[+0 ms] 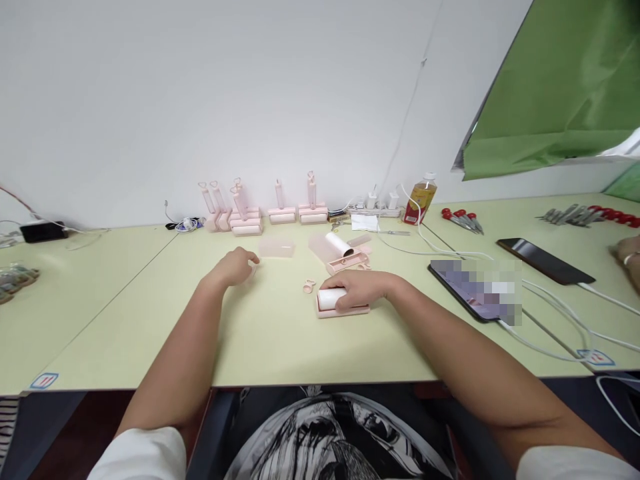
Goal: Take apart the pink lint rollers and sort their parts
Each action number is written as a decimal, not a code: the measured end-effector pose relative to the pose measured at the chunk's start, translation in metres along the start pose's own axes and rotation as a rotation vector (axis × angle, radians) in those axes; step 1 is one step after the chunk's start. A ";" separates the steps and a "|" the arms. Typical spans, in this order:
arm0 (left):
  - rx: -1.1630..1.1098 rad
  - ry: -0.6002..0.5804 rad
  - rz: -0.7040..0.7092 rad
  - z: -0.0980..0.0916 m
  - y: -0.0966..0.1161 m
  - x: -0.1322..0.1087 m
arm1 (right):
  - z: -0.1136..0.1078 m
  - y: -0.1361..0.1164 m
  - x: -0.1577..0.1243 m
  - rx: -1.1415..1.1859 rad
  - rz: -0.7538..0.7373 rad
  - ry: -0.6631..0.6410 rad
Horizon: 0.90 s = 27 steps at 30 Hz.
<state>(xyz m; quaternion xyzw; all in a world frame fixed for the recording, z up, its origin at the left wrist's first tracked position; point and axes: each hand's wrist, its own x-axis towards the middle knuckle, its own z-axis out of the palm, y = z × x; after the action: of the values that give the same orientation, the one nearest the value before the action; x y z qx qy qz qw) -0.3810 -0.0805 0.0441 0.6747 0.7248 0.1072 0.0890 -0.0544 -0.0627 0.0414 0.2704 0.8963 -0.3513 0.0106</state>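
My right hand [364,291] lies over a pink lint roller head [344,313] with a white paper roll [330,298] in it, fingers wrapped around its top. My left hand [234,267] is off to the left, its fingers curled together just above the table. A pale, blurred bit shows at its fingertips, too unclear to name. Between the hands lies a small pink ring-shaped part [309,287]. Behind my right hand are an open pink roller casing [347,261] and a loose white paper roll [339,245]. A translucent pink cover [277,247] lies flat beyond my left hand.
Pink lint rollers with upright handles [245,217] line the wall. A power strip [373,208], a drink bottle [420,199] and red-handled pliers [463,220] stand or lie at the back. Two phones [465,291] with white cables lie right. Another person's hand [629,257] shows at the right edge.
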 end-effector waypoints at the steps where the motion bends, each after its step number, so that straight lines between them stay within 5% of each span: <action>1: 0.002 -0.031 -0.028 -0.003 -0.005 0.000 | 0.000 0.001 -0.001 -0.025 0.007 -0.012; 5: -0.093 -0.092 -0.087 -0.003 -0.005 -0.001 | 0.004 0.005 0.000 -0.091 -0.014 0.095; 10: -0.180 -0.197 -0.132 0.003 0.003 -0.001 | 0.022 -0.007 0.011 -0.162 -0.234 0.334; 15: -0.249 -0.382 -0.121 0.004 0.009 -0.005 | 0.045 -0.026 0.024 -0.475 -0.124 0.290; 23: -0.488 -0.245 0.259 0.003 0.026 -0.016 | 0.053 -0.023 0.033 -0.547 -0.081 0.353; 27: -0.539 -0.181 0.376 0.007 0.036 -0.019 | 0.053 -0.020 0.036 -0.295 -0.214 0.619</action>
<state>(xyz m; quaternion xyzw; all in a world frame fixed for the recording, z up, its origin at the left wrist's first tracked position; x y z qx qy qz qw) -0.3429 -0.0965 0.0473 0.7555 0.5226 0.2491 0.3067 -0.1044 -0.0912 0.0059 0.2642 0.9213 -0.1188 -0.2594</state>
